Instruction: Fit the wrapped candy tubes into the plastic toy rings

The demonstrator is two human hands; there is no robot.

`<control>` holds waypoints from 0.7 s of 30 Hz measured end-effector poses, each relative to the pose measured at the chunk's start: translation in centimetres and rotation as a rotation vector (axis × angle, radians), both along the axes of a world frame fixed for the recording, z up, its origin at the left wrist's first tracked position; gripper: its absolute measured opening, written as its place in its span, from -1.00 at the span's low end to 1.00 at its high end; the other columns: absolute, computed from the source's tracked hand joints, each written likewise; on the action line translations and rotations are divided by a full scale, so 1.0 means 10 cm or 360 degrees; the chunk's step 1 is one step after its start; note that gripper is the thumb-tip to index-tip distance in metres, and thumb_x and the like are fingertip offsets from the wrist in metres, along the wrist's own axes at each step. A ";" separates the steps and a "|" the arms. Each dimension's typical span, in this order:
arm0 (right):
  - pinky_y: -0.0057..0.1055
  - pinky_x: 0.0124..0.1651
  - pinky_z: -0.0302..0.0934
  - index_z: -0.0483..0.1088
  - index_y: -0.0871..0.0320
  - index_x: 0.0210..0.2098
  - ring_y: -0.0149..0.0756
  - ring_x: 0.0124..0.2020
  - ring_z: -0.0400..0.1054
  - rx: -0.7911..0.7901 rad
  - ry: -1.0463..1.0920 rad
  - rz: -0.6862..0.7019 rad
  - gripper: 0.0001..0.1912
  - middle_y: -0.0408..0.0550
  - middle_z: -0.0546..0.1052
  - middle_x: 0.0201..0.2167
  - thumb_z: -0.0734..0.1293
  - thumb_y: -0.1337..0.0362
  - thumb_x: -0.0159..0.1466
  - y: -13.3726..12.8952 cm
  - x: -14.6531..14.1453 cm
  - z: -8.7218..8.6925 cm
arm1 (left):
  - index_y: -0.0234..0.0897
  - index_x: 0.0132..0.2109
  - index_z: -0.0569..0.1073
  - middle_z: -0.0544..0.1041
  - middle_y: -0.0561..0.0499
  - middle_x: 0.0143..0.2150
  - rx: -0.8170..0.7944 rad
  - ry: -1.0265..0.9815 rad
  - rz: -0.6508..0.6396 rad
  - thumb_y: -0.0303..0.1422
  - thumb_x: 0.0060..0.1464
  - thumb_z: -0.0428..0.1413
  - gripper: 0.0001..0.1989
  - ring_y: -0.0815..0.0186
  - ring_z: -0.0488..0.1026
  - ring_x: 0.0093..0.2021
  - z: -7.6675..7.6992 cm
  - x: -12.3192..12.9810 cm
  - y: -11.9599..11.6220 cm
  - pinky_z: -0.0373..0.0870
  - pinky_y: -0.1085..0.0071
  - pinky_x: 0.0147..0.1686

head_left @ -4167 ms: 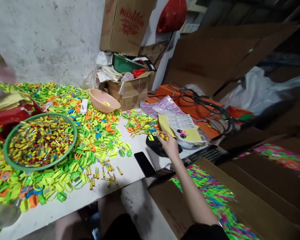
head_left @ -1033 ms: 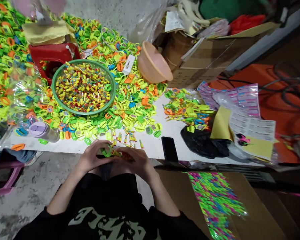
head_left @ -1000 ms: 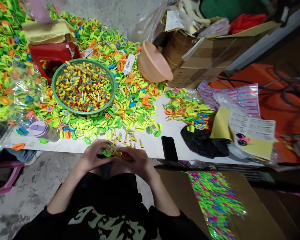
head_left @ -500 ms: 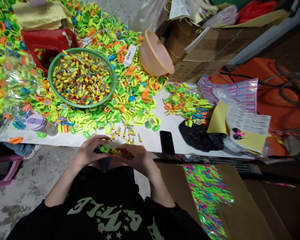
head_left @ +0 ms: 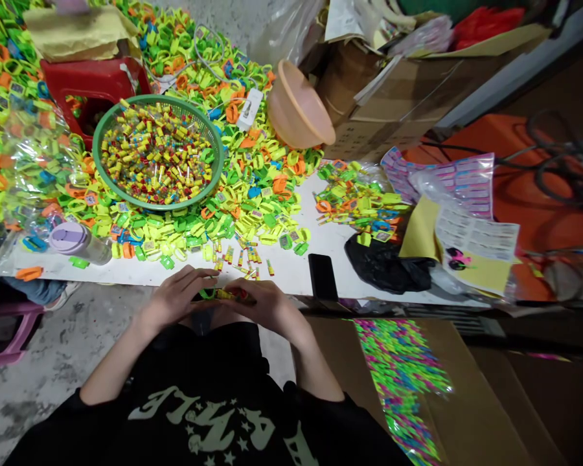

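At the table's front edge, my left hand (head_left: 179, 298) has its fingers closed round a green plastic band (head_left: 206, 294), which shows between the two hands. Beside it, my right hand (head_left: 267, 304) grips a small yellow-and-red tube (head_left: 225, 294); the fingers hide part of it. The fingertips of both hands nearly meet. Just beyond them, several small tubes (head_left: 240, 257) lie on the white table (head_left: 291, 265). A green basket (head_left: 161, 207) full of such tubes stands behind, among heaped green, yellow and orange plastic watches (head_left: 243, 223).
Left: a lidded bottle (head_left: 80, 242) and a red stool (head_left: 94, 76). Right: a black phone (head_left: 323, 277), a black plastic bag (head_left: 386, 266), a watch pile (head_left: 364, 200) and printed sheets (head_left: 476, 243). Behind are a pink bowl (head_left: 298, 110) and a carton (head_left: 403, 97). Below right, an open carton (head_left: 466, 414) holds colourful packs.
My left hand has shifted slightly, and its fingers now cover more of the green band. The camera view has moved a little. My right hand keeps its hold.
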State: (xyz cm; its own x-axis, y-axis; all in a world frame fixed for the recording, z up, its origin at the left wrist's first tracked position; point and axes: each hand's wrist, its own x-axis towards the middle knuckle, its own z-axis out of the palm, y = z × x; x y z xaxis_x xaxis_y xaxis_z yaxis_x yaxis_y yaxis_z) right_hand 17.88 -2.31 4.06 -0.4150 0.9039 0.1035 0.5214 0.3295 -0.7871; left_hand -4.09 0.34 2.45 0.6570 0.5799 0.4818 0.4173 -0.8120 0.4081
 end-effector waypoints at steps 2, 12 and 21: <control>-0.51 -0.38 0.21 0.45 0.14 -0.28 -0.39 -0.47 0.38 -0.0171 0.0055 -0.0024 -0.74 -0.13 0.53 -0.47 0.33 0.06 0.21 0.04 0.01 0.00 | -0.31 0.01 0.31 0.50 -0.13 -0.01 0.0120 0.0034 -0.0007 -0.34 0.13 0.13 -0.69 0.27 0.45 -0.06 0.02 0.03 0.00 0.41 0.37 -0.09; -0.49 -0.42 0.14 0.44 0.21 -0.44 -0.43 -0.50 0.26 -0.0870 0.0645 -0.0124 -0.58 -0.18 0.43 -0.56 0.42 -0.06 0.00 0.15 -0.07 -0.04 | -0.29 -0.21 0.40 0.51 -0.04 -0.24 0.0101 0.0215 -0.0063 -0.36 0.21 0.01 -0.89 0.34 0.40 -0.27 -0.23 0.07 0.01 0.36 0.44 -0.28; -0.45 -0.36 0.16 0.44 0.20 -0.44 -0.39 -0.46 0.29 -0.0830 0.0579 -0.0184 -0.67 -0.16 0.46 -0.52 0.41 0.03 0.02 0.14 -0.17 -0.12 | -0.26 -0.12 0.40 0.52 -0.01 -0.20 0.0170 0.0185 0.0363 -0.26 0.26 -0.08 -0.77 0.32 0.42 -0.21 -0.21 0.08 -0.01 0.35 0.46 -0.27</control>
State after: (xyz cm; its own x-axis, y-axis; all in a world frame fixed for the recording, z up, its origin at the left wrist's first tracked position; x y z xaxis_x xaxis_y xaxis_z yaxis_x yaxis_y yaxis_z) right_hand 16.21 -0.90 2.88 -0.3334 0.9102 -0.2456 0.2003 -0.1862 -0.9619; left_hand -3.30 0.28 0.35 0.5698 0.6692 0.4770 0.6334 -0.7274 0.2639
